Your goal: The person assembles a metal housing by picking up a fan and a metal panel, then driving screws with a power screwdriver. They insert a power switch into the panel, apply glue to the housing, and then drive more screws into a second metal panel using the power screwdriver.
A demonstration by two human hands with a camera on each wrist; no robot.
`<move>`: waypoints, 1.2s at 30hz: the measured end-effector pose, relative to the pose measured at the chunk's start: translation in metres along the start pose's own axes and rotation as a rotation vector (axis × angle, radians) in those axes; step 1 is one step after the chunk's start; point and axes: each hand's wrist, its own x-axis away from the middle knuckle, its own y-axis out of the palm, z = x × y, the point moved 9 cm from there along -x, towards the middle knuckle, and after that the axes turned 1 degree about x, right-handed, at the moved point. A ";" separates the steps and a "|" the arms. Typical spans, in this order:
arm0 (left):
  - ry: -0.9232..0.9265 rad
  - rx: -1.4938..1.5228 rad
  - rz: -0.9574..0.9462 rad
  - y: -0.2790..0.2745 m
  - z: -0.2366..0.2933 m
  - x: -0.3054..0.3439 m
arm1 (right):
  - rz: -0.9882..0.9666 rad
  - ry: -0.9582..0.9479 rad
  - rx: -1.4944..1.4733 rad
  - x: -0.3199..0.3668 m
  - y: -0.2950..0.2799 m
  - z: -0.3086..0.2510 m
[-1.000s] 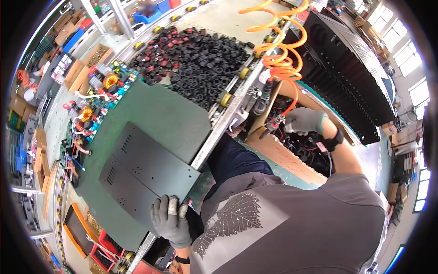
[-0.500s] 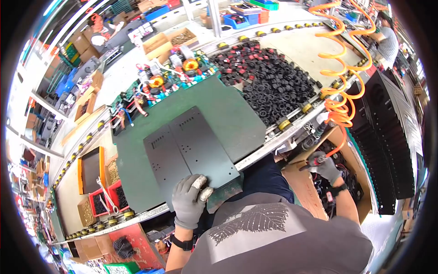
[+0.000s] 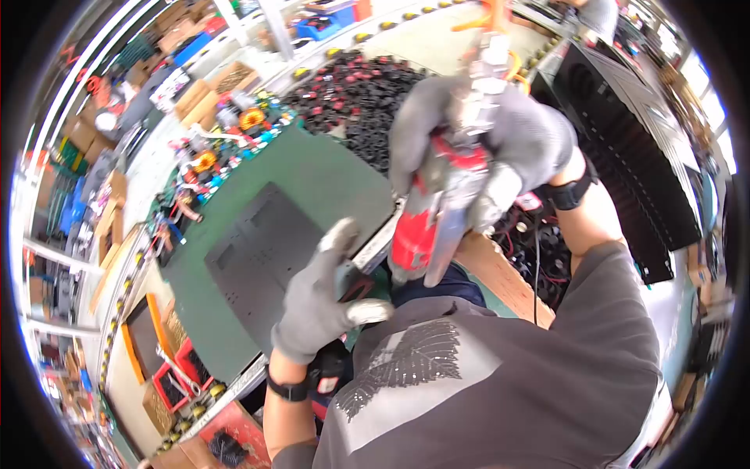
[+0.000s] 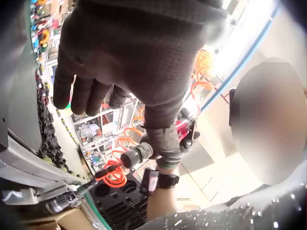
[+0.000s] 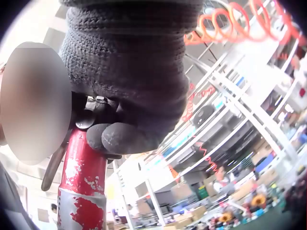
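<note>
Held up in front of the body, the gloved right hand (image 3: 527, 133) grips a red and silver tool (image 3: 414, 238) that points downward, blurred in the head view. In the right wrist view the fingers of the right hand (image 5: 129, 86) curl round the top of the scratched red tool (image 5: 84, 177). The gloved left hand (image 3: 312, 309) is spread at the near edge of a dark perforated panel (image 3: 262, 250); whether it touches the panel cannot be told. The left wrist view shows the left hand (image 4: 124, 57) with fingers extended, holding nothing visible.
A green mat (image 3: 324, 176) lies under the panel. Beyond it are circuit boards with coils (image 3: 251, 119) and a heap of black and red parts (image 3: 344, 90). Black panels (image 3: 625, 156) stand at right, near an open carton (image 3: 500, 273). Red bins (image 3: 187, 367) are at lower left.
The right hand has risen from beside the carton to in front of the body, with the red tool in its grip. The left hand has lifted and its fingers have spread. The head view has shifted.
</note>
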 end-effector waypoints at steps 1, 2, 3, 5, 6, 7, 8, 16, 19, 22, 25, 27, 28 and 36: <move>-0.018 0.153 -0.144 0.011 0.001 0.002 | -0.050 0.037 -0.017 -0.017 0.012 0.009; -0.100 0.367 -0.203 0.023 -0.012 0.008 | -0.076 -0.012 -0.087 -0.032 0.022 0.018; -0.170 0.587 -0.258 0.037 -0.019 0.012 | -0.105 -0.056 -0.152 -0.043 0.033 0.029; -0.322 0.866 -0.142 0.040 -0.031 0.021 | -0.107 0.044 -0.277 -0.057 0.051 0.058; -0.288 0.812 0.058 0.026 -0.039 0.025 | -0.058 -0.005 -0.214 -0.064 0.050 0.062; -0.258 0.752 0.257 0.010 -0.045 0.033 | -0.004 -0.056 -0.158 -0.067 0.053 0.067; -0.247 0.558 0.445 -0.013 -0.049 0.038 | 0.187 0.100 -0.254 -0.057 0.054 0.093; -0.259 -0.310 0.972 -0.041 -0.048 0.058 | 0.356 0.482 -0.310 -0.055 0.147 0.176; -0.145 -0.356 0.676 -0.038 -0.038 0.073 | 0.493 0.731 -0.801 -0.058 0.154 0.189; -0.397 -0.623 0.765 -0.092 0.002 0.176 | 0.301 0.713 -0.702 -0.048 0.132 0.225; -1.124 -0.758 1.013 -0.136 0.053 0.339 | 0.171 0.595 -0.363 -0.056 0.102 0.206; -1.595 -0.834 0.997 -0.142 0.105 0.458 | 0.052 0.516 -0.395 -0.051 0.085 0.220; -1.850 -0.765 0.980 -0.137 0.126 0.530 | 0.094 0.463 -0.496 -0.055 0.086 0.212; -2.320 -0.348 1.118 -0.010 0.185 0.757 | 0.343 0.318 -0.135 -0.015 0.061 0.247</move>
